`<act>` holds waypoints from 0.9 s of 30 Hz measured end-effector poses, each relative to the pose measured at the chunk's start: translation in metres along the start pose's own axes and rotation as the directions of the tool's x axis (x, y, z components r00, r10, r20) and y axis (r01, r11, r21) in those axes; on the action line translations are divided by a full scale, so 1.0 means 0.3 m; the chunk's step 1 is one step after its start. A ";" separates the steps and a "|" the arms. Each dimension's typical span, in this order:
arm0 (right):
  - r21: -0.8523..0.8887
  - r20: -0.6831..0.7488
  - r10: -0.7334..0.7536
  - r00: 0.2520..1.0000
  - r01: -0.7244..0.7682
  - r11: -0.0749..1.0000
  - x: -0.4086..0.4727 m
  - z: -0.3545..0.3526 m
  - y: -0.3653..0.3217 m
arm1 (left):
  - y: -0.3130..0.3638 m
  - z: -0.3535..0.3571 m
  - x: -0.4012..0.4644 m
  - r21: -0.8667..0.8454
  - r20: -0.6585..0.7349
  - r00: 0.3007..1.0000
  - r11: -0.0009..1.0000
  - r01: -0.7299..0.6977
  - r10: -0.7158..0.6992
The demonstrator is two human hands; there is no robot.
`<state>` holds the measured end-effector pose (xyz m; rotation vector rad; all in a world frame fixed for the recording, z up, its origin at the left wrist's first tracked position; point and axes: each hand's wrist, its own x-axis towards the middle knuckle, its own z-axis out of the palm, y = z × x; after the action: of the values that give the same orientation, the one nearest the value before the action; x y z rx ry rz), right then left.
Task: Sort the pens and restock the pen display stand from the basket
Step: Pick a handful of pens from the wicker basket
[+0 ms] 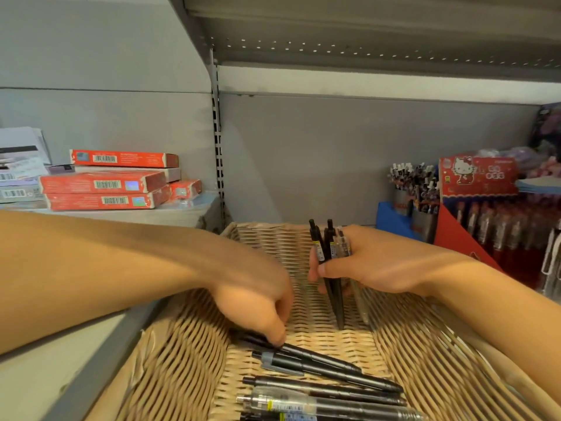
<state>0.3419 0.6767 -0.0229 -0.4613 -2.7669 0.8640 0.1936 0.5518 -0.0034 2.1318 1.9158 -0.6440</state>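
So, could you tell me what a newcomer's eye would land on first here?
Probably the right hand, holding a bunch of dark pens upright over the wicker basket. Next, the left hand touching a pen among the loose pens on the basket's floor, then the red display stand at right.

My left hand (pixel 261 311) reaches down, forearm crossing in from the left, fingers (pixel 277 337) curled and pinching, a bit blurred. My right hand (pixel 373 262) sits higher, palm turned inward, thumb and fingers wrapped tight, wrist angled back toward me.
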 end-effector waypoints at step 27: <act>0.140 -0.145 0.026 0.989 -0.005 0.990 -0.011 -0.006 -0.037 | -0.044 -0.053 0.033 -0.499 -0.728 0.625 0.843 -0.203 -0.280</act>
<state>0.3429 0.6678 -0.0154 -0.5010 -2.5531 0.9777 0.1840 0.5693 0.0080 2.0998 2.1226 0.9531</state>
